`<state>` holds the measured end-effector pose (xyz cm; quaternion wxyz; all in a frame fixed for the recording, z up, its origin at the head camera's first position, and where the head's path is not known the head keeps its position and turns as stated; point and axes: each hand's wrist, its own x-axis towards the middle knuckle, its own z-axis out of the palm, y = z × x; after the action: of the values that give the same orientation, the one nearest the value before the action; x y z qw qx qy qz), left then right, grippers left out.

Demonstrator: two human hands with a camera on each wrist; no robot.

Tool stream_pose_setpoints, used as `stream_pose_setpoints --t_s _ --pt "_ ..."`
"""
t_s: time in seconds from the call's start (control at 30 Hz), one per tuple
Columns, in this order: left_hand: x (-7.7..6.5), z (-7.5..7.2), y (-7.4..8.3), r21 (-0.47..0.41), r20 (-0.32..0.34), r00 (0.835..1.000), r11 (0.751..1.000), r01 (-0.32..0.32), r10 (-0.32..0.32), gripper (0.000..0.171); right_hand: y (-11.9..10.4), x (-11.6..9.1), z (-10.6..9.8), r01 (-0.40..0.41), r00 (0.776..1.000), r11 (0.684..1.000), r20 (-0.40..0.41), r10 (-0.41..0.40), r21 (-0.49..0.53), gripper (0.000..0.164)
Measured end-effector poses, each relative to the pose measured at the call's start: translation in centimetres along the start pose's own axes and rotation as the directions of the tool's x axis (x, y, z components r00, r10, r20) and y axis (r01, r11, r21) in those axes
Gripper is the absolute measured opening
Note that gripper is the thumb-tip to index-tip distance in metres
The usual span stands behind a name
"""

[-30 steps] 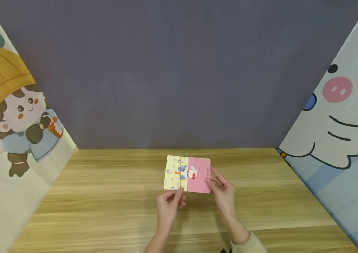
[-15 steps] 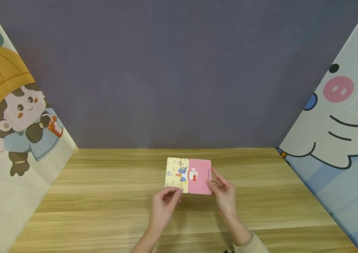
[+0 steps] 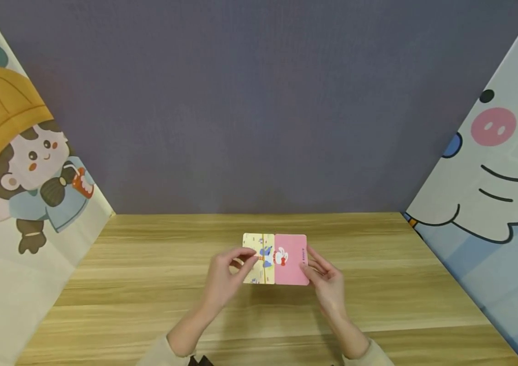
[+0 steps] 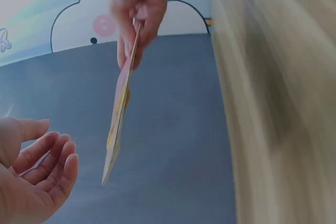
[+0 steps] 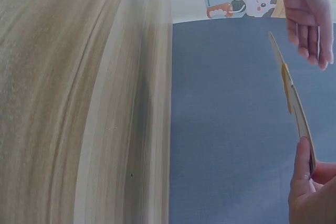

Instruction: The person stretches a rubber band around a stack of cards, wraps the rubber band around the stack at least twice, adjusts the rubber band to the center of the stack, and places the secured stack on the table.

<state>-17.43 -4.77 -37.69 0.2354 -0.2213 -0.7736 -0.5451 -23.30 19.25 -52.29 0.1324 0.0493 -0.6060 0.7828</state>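
Note:
A small notebook (image 3: 291,264), half pink and half pale yellow with a rabbit picture, is held up over the table. Around its yellow part runs a thin yellow elastic band (image 5: 287,88), which bulges off the surface in both wrist views. My right hand (image 3: 330,287) pinches the pink end, thumb on the near face and fingers behind. At the yellow end is my left hand (image 3: 227,277), overlapping the cover in the head view. Seen from the left wrist, the left hand (image 4: 39,171) is apart from the notebook, its fingers loosely bent and holding nothing.
The wood-grain table (image 3: 149,284) extends below both hands. A dark grey panel (image 3: 259,112) rises along its back edge. Cartoon-printed sheets stand on the left (image 3: 34,203) and right (image 3: 483,188).
My left hand has left the notebook's lower edge and moved up and left beside the yellow half. The right hand keeps its pinch; the notebook has sunk slightly in the head view.

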Motion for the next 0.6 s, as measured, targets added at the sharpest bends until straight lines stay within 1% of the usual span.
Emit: stream_pose_setpoints --t_s 0.1,0.13,0.27,0.33,0.37,0.47,0.6 --pt "1.0 -0.5 0.0 0.083 0.030 0.997 0.994 -0.068 0.065 0.009 -0.2 -0.1 0.1 -0.005 1.000 1.000 0.002 0.005 -0.001 0.051" --pt "1.3 -0.7 0.0 0.106 0.042 0.996 0.991 -0.084 0.080 0.010 -1.7 -0.5 0.7 0.012 1.000 1.000 0.026 -0.013 0.027 0.049" --pt "2.5 -1.2 -0.1 0.182 0.096 0.988 0.974 -0.135 0.119 0.011 -1.7 -0.6 0.6 0.020 0.999 0.999 0.049 -0.021 0.029 0.049" --pt "3.0 -1.3 -0.4 0.197 0.127 0.984 0.969 -0.147 0.124 0.010 -1.5 -0.6 0.5 0.012 0.999 1.000 0.049 -0.014 0.026 0.049" --pt "3.3 -1.3 -0.6 0.201 0.141 0.982 0.968 -0.152 0.125 0.010 -0.1 -0.2 -0.2 -0.009 1.000 1.000 0.027 0.009 0.000 0.052" --pt "4.0 -1.4 -1.3 0.199 0.178 0.975 0.966 -0.165 0.129 0.009 0.0 -0.2 -0.2 -0.030 0.999 1.000 0.015 0.031 -0.004 0.052" --pt "4.7 -1.3 -2.2 0.211 0.216 0.967 0.961 -0.180 0.134 0.012 0.0 -0.2 -0.1 -0.033 0.999 0.999 0.021 0.033 0.003 0.053"
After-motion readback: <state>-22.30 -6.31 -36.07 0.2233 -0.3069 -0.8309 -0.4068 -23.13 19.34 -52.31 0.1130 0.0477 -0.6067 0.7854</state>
